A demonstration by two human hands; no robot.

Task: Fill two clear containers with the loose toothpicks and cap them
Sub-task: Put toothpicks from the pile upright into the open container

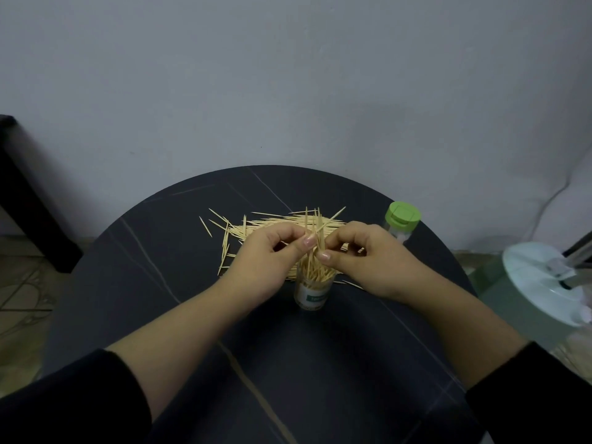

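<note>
Open jar upright before me, part-filled, loose toothpicks heaped behind, green-capped jar far right

Matt dark table (pale veins); wooden toothpicks.

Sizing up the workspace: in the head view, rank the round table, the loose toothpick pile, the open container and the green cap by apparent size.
1. round table
2. loose toothpick pile
3. open container
4. green cap, though it sits farther away, so its rank against the container is unsure.

No text can be read. The open clear container near the table's centre bears a green label, its lettering blurred.
</note>
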